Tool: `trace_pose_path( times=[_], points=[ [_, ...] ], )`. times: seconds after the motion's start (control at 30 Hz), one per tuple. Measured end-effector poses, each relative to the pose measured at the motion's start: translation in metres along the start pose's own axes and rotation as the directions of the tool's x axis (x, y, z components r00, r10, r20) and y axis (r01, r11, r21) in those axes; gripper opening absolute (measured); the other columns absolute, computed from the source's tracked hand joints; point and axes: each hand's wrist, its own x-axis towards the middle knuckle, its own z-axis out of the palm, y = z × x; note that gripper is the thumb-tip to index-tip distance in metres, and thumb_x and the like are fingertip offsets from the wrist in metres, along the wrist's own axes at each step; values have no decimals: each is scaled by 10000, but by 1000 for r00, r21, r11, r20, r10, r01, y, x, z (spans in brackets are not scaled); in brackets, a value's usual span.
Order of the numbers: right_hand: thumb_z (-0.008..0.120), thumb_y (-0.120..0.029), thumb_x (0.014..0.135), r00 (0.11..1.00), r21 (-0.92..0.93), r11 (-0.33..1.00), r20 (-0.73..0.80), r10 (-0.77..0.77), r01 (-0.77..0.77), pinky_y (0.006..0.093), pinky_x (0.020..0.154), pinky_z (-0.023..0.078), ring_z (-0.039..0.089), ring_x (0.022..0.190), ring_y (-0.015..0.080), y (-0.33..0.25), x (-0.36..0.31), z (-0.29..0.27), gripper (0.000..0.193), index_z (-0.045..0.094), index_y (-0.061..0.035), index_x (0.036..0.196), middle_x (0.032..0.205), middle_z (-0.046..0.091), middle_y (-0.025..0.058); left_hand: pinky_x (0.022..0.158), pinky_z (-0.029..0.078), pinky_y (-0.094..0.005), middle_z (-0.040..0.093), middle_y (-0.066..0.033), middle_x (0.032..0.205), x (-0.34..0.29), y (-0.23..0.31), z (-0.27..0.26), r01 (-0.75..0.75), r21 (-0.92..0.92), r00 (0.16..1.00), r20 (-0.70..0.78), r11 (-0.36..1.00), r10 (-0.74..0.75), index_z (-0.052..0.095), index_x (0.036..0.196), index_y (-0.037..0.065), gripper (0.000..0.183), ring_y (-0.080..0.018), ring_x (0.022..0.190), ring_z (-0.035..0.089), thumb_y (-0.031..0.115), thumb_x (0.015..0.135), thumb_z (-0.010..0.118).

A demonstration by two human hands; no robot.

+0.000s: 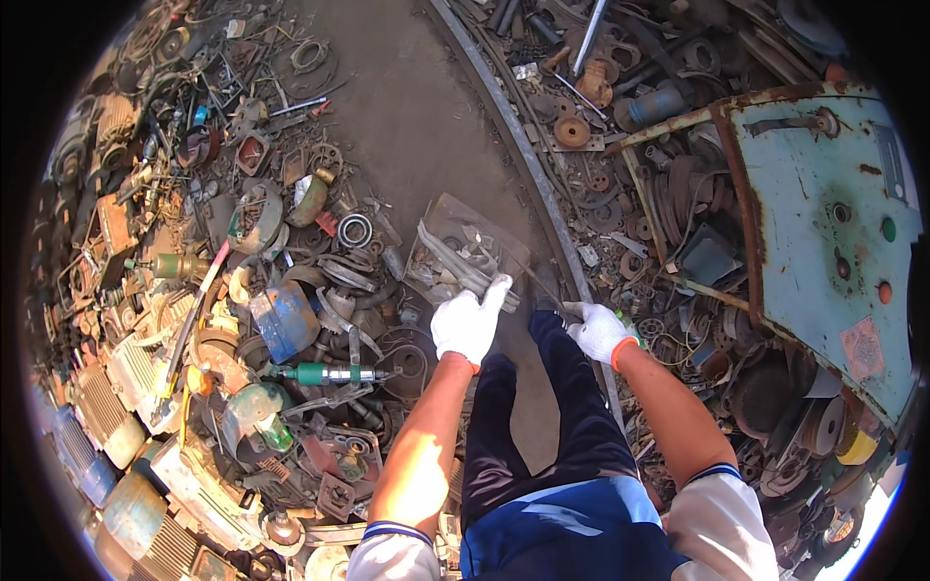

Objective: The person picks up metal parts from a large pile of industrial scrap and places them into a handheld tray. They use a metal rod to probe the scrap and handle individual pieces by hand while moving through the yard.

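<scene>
My left hand (470, 320), in a white glove with an orange cuff, is closed at the near edge of a shallow, dirty tray (448, 205). Its fingers are around the near end of some bent grey metal strips (451, 258), which slant away to the far left over the tray. Small pale scraps lie in the tray beside them. My right hand (598, 334), gloved the same way, is closed to the right of the tray. A thin dark rod or cord (539, 283) runs from its fingers toward the tray; the grip itself is partly hidden.
Heaped scrap lies on the left, including a bearing ring (355, 230), a blue housing (284, 321) and a green-and-silver cylindrical tool (329, 374). A long metal rail (523, 145) edges the dirt path. On the right stands a rusty pale-blue metal cabinet (814, 223) among more parts.
</scene>
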Motion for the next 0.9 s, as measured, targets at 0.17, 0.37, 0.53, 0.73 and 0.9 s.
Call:
trace_pose_path(
  times=[0.17,0.37,0.53,0.73,0.9],
  points=[
    [609,-112,934,977,144,987,-186,100,-74,381,1130,470,640,1305,349,9,-48,-22,554,564,41,1465,1380,670,252,796,536,-519,696,-302,809,12,-12,-45,-112,-45,971,-217,993,99,726,779,-27,797,-471,853,699,727,967,549],
    [616,-55,947,913,491,868,-319,255,-71,329,1109,468,650,1293,276,51,-38,0,576,508,93,1492,1384,670,236,709,497,-489,658,-279,736,50,11,-137,-125,-221,974,-212,967,78,695,759,-51,685,-438,732,644,610,940,706],
    [616,-80,962,859,444,895,-438,265,-49,359,1125,468,646,1309,327,37,11,-17,549,523,94,1474,1392,664,263,694,497,-453,664,-207,713,98,22,-207,-110,-108,986,-141,988,94,700,776,-46,629,-324,683,648,561,928,753],
    [589,-186,996,850,102,986,-501,163,-129,469,1038,525,671,1183,431,-21,117,-121,524,544,-76,1506,1289,698,267,765,531,-399,742,-200,830,169,50,-265,-18,84,994,-105,996,26,770,980,-35,515,-285,789,711,477,933,753],
    [570,-165,967,846,-221,944,-524,98,-246,539,825,574,725,919,422,-33,202,-189,540,516,-95,1500,1047,715,238,777,523,-323,765,-28,953,268,1,-305,-75,-264,990,-132,962,41,761,1099,-20,321,-112,835,650,259,940,756]
  ],
)
